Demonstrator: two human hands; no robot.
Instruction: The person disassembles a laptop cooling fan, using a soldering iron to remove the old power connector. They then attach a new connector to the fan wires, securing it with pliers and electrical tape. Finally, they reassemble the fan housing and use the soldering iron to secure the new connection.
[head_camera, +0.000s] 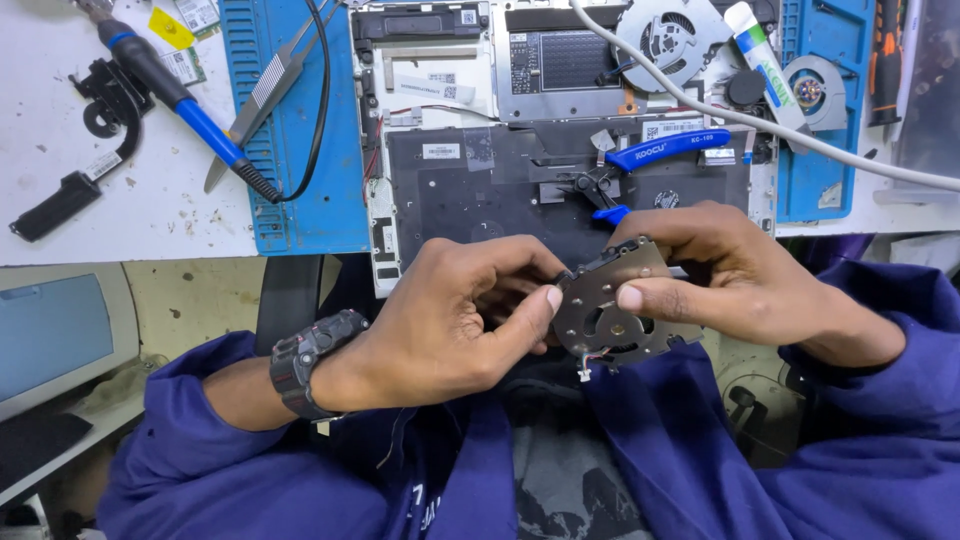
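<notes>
Head view: a flat grey metal laptop cooling fan (612, 312), roughly round with cut-outs in its plate and a short bundle of thin wires ending in a small white plug at its lower edge, is held above the person's lap, just in front of the edge of the white workbench (120, 210). The left hand (455, 315) is closed on the fan's left rim, thumb tip pressed against the plate. The right hand (735, 270) grips it from the right, thumb flat on the face and fingers curled over the top edge. A black chunky wristwatch (305, 362) sits on the left wrist, and both arms wear dark blue sleeves (880, 430).

Just beyond the hands lies an opened laptop chassis (560, 180) with its dark inner plate exposed. On it rest blue-handled cutting pliers (650, 160), their jaws pointing left. A thick white cable (760, 125) crosses the upper right of the chassis. Near it are a second grey fan (668, 32), a white tube with green print (765, 60) and a smaller round fan (812, 92) on a blue mat (830, 170). To the left, another blue mat (300, 200) carries metal tweezers (270, 85) and the tip of a blue-and-black soldering iron (185, 100).
</notes>
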